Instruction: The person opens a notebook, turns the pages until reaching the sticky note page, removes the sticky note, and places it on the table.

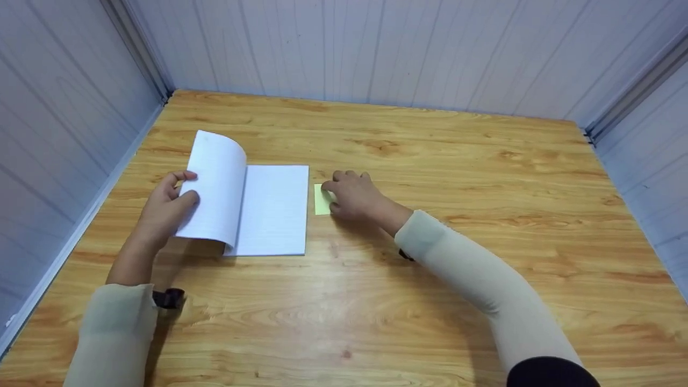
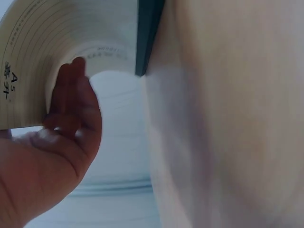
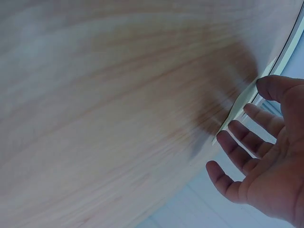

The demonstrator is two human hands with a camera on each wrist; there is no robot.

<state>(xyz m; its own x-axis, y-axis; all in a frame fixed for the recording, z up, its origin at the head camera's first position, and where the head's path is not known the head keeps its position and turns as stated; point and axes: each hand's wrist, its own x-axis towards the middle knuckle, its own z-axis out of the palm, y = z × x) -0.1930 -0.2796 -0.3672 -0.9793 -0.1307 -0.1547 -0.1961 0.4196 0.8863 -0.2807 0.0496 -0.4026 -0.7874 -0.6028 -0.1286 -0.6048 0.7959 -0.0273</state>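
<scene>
An open notebook [image 1: 273, 209] with white pages lies left of the table's middle. My left hand [image 1: 165, 207] grips its raised pages and cover [image 1: 215, 185] at the outer edge, thumb on the page side, fingers behind. In the left wrist view, this curved flap [image 2: 23, 61] carries printed text, including "A5", and the left hand [image 2: 71, 128] reaches behind it. Just right of the notebook lies a small pale yellow sticky note [image 1: 321, 200]. The right hand [image 1: 353, 196] touches it, partly covering it. In the right wrist view, the right hand [image 3: 270, 156] has its fingers spread by the slightly bowed note [image 3: 241, 102].
The wood-grain table [image 1: 457, 166] stands against a pale panelled wall [image 1: 376, 54] at the back, with more panels at left and right. A small black device [image 1: 171, 298] sits at the left sleeve cuff, and part of another shows under the right cuff.
</scene>
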